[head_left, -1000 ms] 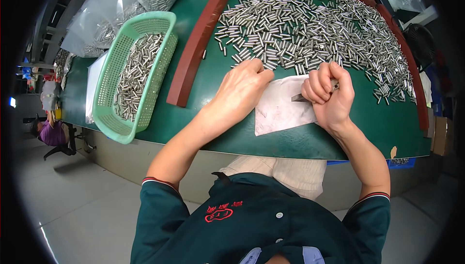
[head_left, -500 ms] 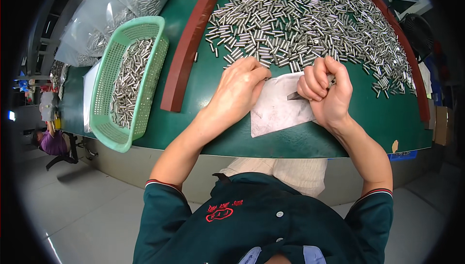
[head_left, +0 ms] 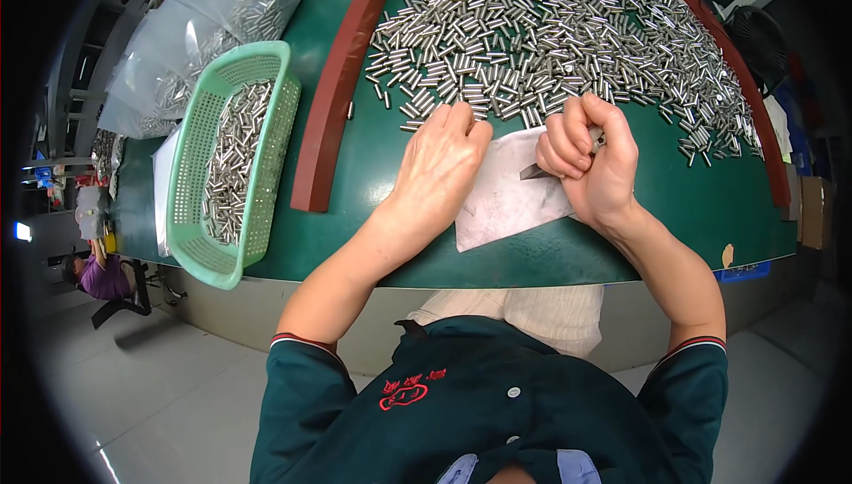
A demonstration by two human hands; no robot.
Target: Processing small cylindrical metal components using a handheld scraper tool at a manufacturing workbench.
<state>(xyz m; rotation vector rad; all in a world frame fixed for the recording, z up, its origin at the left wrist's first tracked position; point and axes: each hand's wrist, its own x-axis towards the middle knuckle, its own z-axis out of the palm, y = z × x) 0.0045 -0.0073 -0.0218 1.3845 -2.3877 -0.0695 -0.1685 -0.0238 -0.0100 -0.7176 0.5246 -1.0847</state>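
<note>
Many short, shiny metal pins (head_left: 497,49) lie in a wide heap on the green table (head_left: 701,218). At the near edge of this heap my left hand (head_left: 441,160) is closed, knuckles up; its fingertips and anything in them are hidden. My right hand (head_left: 593,165) is curled into a fist around a dark, flat metal tool (head_left: 533,171), whose end sticks out toward the left; the rest is covered by the fingers. Beneath and between both hands lies a smudged, whitish sheet (head_left: 506,204), its near corner pointing toward me.
A green perforated plastic basket (head_left: 282,142) holding more pins stands at the left. Reddish-brown bars (head_left: 333,120) border the heap. Clear bags (head_left: 191,40) of pins sit at the far left, a black fan (head_left: 756,45) at the far right. Another person (head_left: 105,278) sits in the left background.
The whole view has shifted slightly. My left hand's fingers have shifted a little at the heap's edge. My right hand keeps its grip on the dark tool, almost in place.
</note>
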